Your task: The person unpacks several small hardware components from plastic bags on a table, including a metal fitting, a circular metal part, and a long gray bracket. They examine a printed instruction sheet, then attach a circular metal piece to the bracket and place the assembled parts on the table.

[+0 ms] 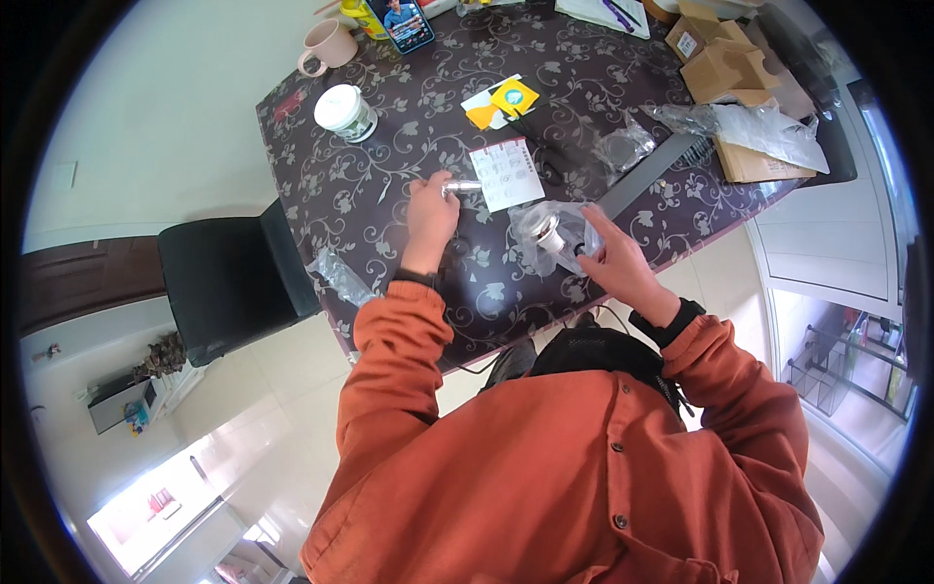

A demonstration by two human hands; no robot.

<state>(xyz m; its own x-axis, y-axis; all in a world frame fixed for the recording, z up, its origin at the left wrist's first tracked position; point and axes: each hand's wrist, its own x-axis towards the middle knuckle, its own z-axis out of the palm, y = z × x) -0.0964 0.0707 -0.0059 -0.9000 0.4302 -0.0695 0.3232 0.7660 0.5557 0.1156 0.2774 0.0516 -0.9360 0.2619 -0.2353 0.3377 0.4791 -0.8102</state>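
My left hand (432, 219) is closed around one end of a short, shiny metal tube (462, 185), whose other end points right toward a printed leaflet (506, 174). On the right, my right hand (624, 259) has its thumb and fingers apart at the edge of a clear plastic bag (574, 226). A round white and chrome fitting (548, 235) is in or under that bag; I cannot tell whether my fingertips grip the plastic. The leaflet lies flat just beyond, between the two hands.
Beyond the leaflet lies a yellow-and-white packet (514, 96). A lidded white tub (345, 113), pink mug (331, 44) and phone (405, 24) stand far left. A long grey bar (650, 176), open cardboard box (725, 68) and crumpled plastic (626, 146) occupy the right.
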